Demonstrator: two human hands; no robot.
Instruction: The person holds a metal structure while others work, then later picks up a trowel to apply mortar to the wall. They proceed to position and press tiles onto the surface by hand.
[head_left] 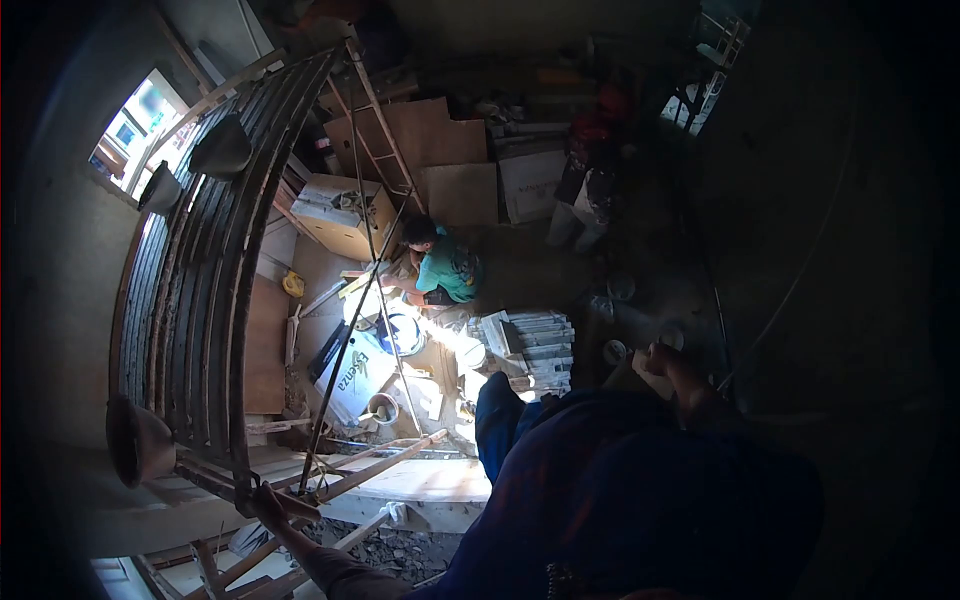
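Note:
My left hand (pixel 268 505) is closed around the near end of the scaffold frame (pixel 247 400), at the lower left. The scaffold's platform is made of long dark slats (pixel 190 330). A dark bucket (pixel 138 442) sits at its near corner, close to my left hand. Two more buckets, a larger one (pixel 222 148) and a smaller one (pixel 160 188), are farther along the platform. My right hand (pixel 657 360) is closed at my right side, in shadow. A pale brown flat surface (pixel 628 378) shows beside it; whether the fingers hold anything cannot be made out.
Below, a person in a green shirt (pixel 452 268) crouches beside a large carton (pixel 345 215). Another person (pixel 582 195) stands in shadow farther back. Stacked grey strips (pixel 540 350), an Essenza box (pixel 352 375) and a bucket (pixel 382 408) lie below. Thin scaffold braces (pixel 345 350) cross the space.

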